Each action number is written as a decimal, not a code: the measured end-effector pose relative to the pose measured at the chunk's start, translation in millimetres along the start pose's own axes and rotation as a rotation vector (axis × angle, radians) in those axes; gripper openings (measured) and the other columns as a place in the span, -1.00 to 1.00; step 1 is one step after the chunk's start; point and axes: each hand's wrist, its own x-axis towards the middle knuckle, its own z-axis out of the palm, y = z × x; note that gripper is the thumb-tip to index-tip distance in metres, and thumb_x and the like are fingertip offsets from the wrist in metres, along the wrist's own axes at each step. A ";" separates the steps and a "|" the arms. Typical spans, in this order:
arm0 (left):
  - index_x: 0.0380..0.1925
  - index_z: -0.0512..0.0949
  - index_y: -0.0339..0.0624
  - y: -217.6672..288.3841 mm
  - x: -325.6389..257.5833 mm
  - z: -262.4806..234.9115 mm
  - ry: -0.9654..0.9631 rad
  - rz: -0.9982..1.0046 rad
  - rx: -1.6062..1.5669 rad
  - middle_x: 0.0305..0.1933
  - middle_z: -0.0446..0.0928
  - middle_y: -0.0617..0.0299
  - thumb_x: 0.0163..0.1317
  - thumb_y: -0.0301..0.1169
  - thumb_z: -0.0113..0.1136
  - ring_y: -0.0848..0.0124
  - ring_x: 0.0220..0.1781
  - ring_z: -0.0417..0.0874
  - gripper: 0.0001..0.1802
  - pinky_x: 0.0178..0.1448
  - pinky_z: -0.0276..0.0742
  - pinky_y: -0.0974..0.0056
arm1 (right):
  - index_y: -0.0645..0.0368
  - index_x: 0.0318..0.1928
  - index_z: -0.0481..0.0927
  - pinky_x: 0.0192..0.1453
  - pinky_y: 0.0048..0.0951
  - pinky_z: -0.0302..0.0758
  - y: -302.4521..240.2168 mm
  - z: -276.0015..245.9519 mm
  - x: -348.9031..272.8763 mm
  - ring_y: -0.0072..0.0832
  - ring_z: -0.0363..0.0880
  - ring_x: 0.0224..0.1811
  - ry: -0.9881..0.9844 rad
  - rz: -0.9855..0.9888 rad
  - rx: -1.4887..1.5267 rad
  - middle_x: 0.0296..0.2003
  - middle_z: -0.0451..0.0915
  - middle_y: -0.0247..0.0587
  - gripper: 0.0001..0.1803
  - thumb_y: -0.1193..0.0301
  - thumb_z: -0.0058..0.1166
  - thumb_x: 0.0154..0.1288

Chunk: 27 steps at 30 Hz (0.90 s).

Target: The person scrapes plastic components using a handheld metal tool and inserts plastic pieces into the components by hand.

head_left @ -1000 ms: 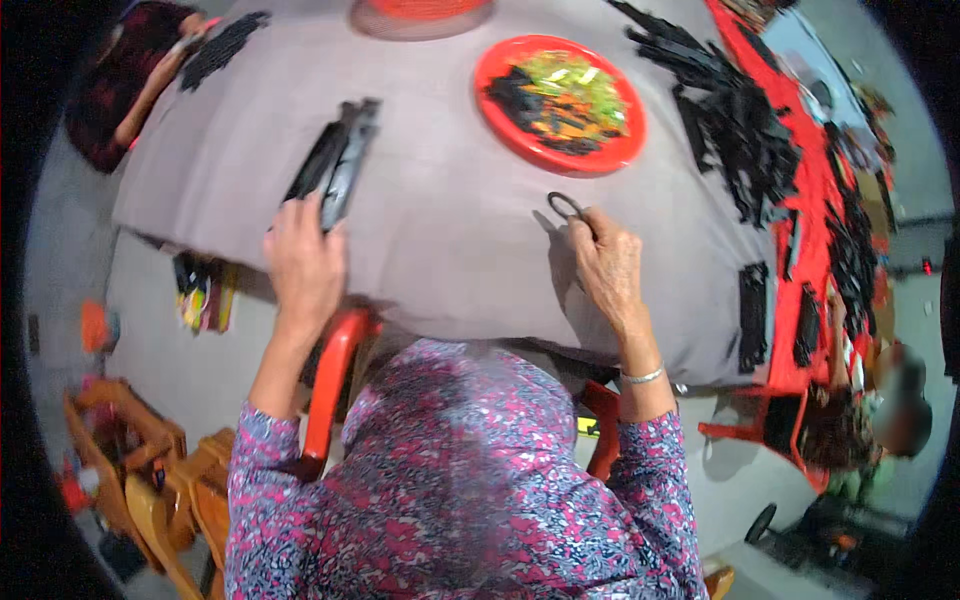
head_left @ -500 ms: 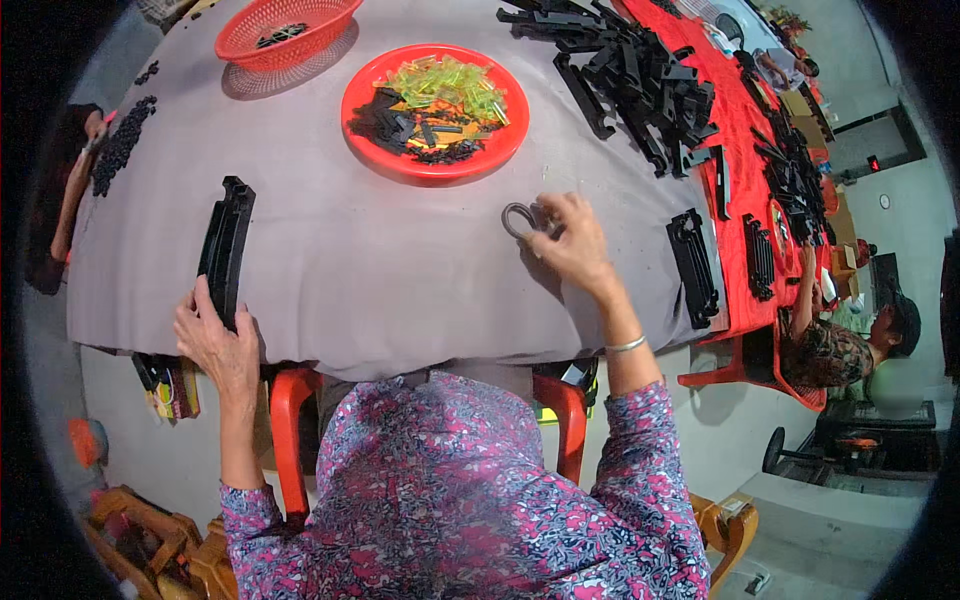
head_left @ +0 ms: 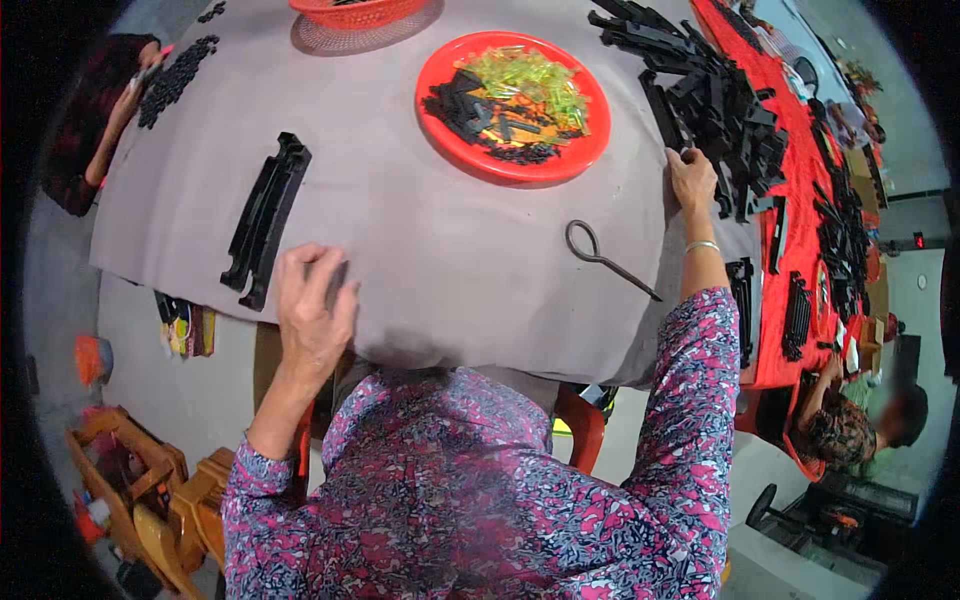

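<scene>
— Two hands are laid on the cloth [head_left: 420, 250]; how is each placed?

— Nearest, the left hand [head_left: 312, 312] is pressed down by the table's edge, fingers bent and spread. A small dark piece [head_left: 337, 278] is half covered by the fingertips; whether it is gripped cannot be told.

— And what is lying beyond it?

— A wire hook [head_left: 600, 257] has been left loose near the middle, apart from both hands. To the left, two long black rails [head_left: 266, 218] are set side by side.

— The right hand?

— The right hand [head_left: 692, 180] is stretched well out to the edge of the pile [head_left: 720, 100] of black parts. Its fingers are curled on one part; a firm hold cannot be confirmed.

— How should that reach be handled?

— One part alone is best taken from the rim of the pile, so the tangled ones are not dragged along. The cloth should be kept pinned by the left hand, lest it be pulled. The hook's tip should be cleared on the way back.

— Farther off?

— A red plate [head_left: 455, 140] of black and green bits is seen, then a red basket [head_left: 350, 14].
</scene>
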 end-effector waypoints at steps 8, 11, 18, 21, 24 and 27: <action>-0.26 0.60 -0.25 21.6 3.1 16.2 -0.079 0.074 -0.186 -0.21 0.49 0.04 -0.12 -0.61 0.26 0.06 -0.14 0.51 -0.68 -0.05 0.45 0.08 | 0.23 -0.40 0.69 -0.46 -0.51 0.40 7.8 -46.1 -34.6 -0.54 0.50 -0.56 -0.211 0.279 0.595 -0.59 0.56 -0.34 -0.63 0.12 0.33 0.16; -0.26 0.60 -0.23 30.1 7.8 21.6 -0.083 0.124 -0.262 -0.22 0.50 0.05 -0.14 -0.64 0.28 0.08 -0.16 0.52 -0.67 -0.08 0.46 0.11 | 0.27 -0.40 0.68 -0.48 -0.60 0.27 -13.3 -83.1 -93.3 -0.70 0.38 -0.57 -0.245 0.295 0.850 -0.59 0.50 -0.44 -0.73 0.27 0.32 0.21; -0.06 0.55 -0.32 52.9 27.8 23.0 -0.004 0.142 -0.364 -0.18 0.51 0.01 -0.12 -0.69 0.32 0.03 -0.15 0.54 -0.50 -0.06 0.50 0.07 | 0.21 -0.27 0.67 -0.37 -0.53 0.44 -105.8 -99.7 -215.6 -0.58 0.50 -0.46 -0.200 -0.282 0.681 -0.43 0.55 -0.32 -0.74 0.48 0.43 -0.03; 0.05 0.51 -0.29 50.3 29.5 24.3 0.035 0.119 -0.373 -0.11 0.49 0.01 -0.13 -0.64 0.38 0.06 -0.12 0.52 -0.38 -0.04 0.48 0.09 | 0.22 -0.34 0.65 -0.38 -0.48 0.43 -125.6 -99.5 -234.1 -0.53 0.47 -0.50 -0.291 -0.285 0.671 -0.48 0.49 -0.28 -0.73 0.46 0.45 -0.08; 0.09 0.51 -0.19 45.6 32.2 27.3 0.068 0.158 -0.209 0.01 0.44 0.09 -0.15 -0.48 0.45 0.11 0.04 0.44 -0.33 0.05 0.38 0.09 | 0.24 -0.28 0.65 -0.38 -0.60 0.38 -126.1 -94.8 -236.9 -0.67 0.42 -0.46 -0.354 -0.354 0.657 -0.40 0.56 -0.37 -0.71 0.47 0.48 -0.02; 0.09 0.51 -0.14 47.2 37.9 28.4 0.022 0.214 -0.102 0.05 0.44 0.12 -0.14 -0.40 0.46 0.12 0.13 0.40 -0.33 0.15 0.28 0.00 | 0.24 -0.28 0.65 -0.37 -0.57 0.39 -126.4 -92.7 -235.6 -0.63 0.44 -0.45 -0.335 -0.423 0.614 -0.40 0.55 -0.35 -0.71 0.47 0.47 -0.02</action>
